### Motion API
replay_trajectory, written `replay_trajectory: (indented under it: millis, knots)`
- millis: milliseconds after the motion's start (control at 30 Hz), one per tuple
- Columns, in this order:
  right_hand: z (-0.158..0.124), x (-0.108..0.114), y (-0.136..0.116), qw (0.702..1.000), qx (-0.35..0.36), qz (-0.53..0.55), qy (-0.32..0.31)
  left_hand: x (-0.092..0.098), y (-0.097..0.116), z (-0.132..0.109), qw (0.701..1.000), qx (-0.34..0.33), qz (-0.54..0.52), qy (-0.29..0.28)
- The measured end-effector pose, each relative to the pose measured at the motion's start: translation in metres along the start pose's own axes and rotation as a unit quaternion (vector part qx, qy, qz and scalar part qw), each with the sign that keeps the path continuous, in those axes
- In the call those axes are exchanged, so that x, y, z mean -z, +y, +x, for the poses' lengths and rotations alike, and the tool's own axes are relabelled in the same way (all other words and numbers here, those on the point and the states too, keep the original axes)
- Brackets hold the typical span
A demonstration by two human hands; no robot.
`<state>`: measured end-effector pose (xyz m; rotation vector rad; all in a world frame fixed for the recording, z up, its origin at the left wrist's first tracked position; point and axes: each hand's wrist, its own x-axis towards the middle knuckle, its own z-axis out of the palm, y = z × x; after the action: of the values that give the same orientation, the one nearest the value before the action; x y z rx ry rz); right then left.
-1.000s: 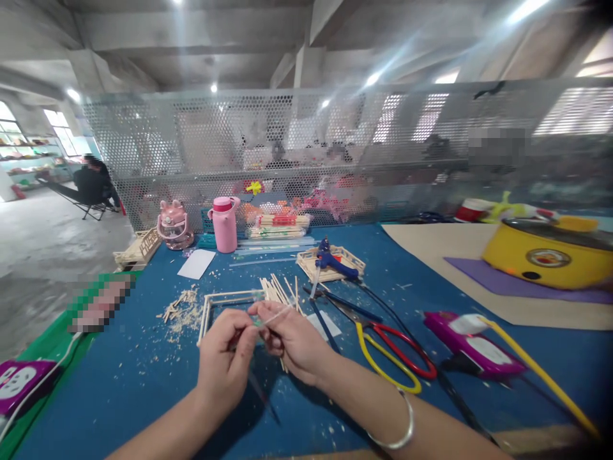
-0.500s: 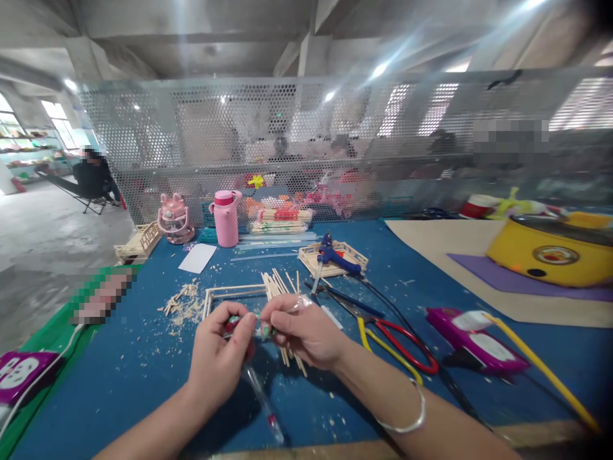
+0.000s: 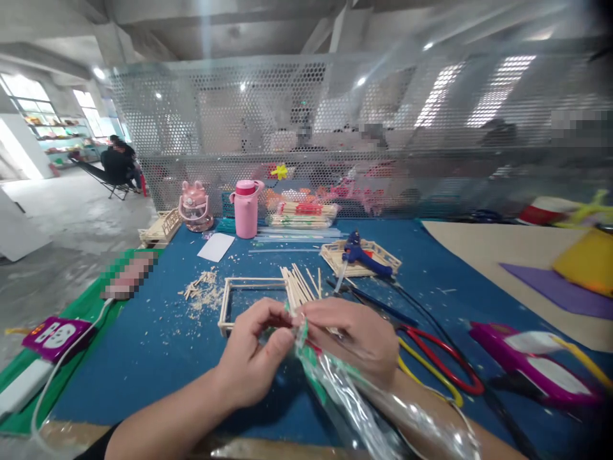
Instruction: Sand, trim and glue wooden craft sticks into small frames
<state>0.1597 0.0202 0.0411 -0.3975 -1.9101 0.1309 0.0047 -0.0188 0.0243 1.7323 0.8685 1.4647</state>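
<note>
A long clear plastic bag point(image 3: 345, 390) with green and red print trails from my hands toward the near table edge. My left hand point(image 3: 261, 351) pinches its upper end between thumb and fingers. Over the same end, my right hand point(image 3: 354, 335) is closed on the plastic, the bag running below its wrist. Just beyond my hands lies a loose bunch of thin wooden sticks point(image 3: 299, 284), partly hidden by them. A rectangular frame of sticks point(image 3: 253, 281) lies to the left of the bunch, its near side covered by my left hand.
A blue glue gun point(image 3: 364, 255) rests on a stick-built tray point(image 3: 395, 260). Scissors with red and yellow handles point(image 3: 447, 358) lie right of my hands. Stick scraps point(image 3: 204, 291), a pink thermos point(image 3: 246, 211) and packed sticks point(image 3: 306, 214) are farther back. A purple device point(image 3: 531, 364) sits at right.
The bag, crumpled small between my hands before, now stretches out long toward me. My right hand has turned palm down over it. The view has swung left.
</note>
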Motion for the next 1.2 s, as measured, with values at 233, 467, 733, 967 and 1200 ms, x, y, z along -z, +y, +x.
replay_trajectory:
  millis: [233, 467, 733, 967, 1200]
  knots:
    - [0.008, 0.006, -0.011, 0.995, 0.072, -0.06, -0.029, 0.005, 0.004, 0.004, 0.994, -0.03, 0.036, 0.096]
    - [0.006, 0.005, 0.009, 0.989, 0.056, -0.133, -0.025, 0.031, 0.019, 0.025, 0.885, 0.107, -0.384, 0.241]
    - [0.008, 0.005, 0.023, 0.988, 0.045, -0.137, -0.048, 0.047, 0.032, 0.03, 0.838, 0.122, -0.449, 0.285]
    - [0.006, 0.007, 0.029, 0.99, 0.035, -0.132, -0.033, 0.049, 0.025, 0.029, 0.844, 0.127, -0.409, 0.322]
    - [-0.005, 0.001, 0.043, 0.992, -0.04, 0.017, -0.117, 0.065, 0.039, 0.036, 0.916, 0.11, -0.301, 0.242]
